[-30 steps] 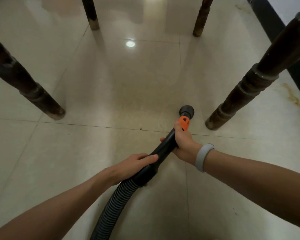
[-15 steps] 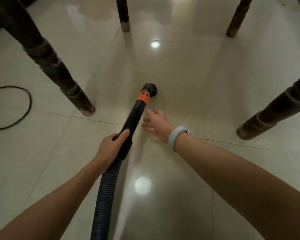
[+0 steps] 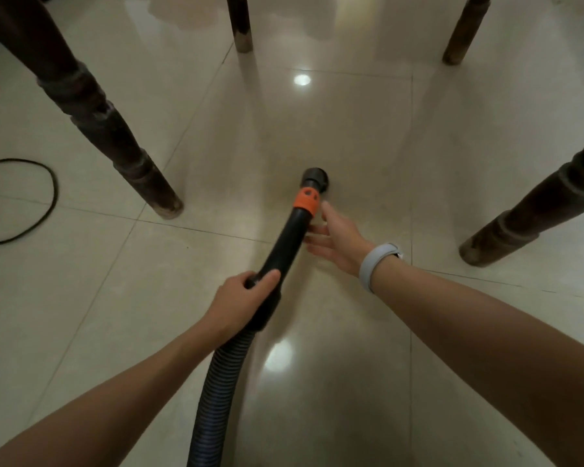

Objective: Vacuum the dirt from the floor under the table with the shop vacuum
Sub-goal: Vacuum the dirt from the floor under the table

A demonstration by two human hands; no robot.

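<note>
Left hand (image 3: 241, 299) is wrapped around the black wand (image 3: 285, 242) low down, right where it meets the ribbed hose (image 3: 216, 392), thumb lying on top. The hose runs off the bottom edge of the frame, a bit left of centre. The wand points up toward the middle of the frame, with an orange collar (image 3: 306, 201) near the end and the round nozzle (image 3: 315, 178) sitting on or just above the floor (image 3: 351, 136), can't tell which.

Right hand (image 3: 339, 241) is slack, fingers spread and holding nothing, just right of the wand below the collar; fingertips look like they're at the tube, but I can't say if they actually touch. There's a pale band (image 3: 375, 262) on that wrist.

Shiny cream tiles all round. Four dark table legs: a fat one upper left (image 3: 115, 143), two thin ones along the top (image 3: 240, 21) (image 3: 461, 32), one at the right edge (image 3: 533, 210). The nozzle's roughly in the middle between them. Black cord (image 3: 44, 203) looped at the left edge.
</note>
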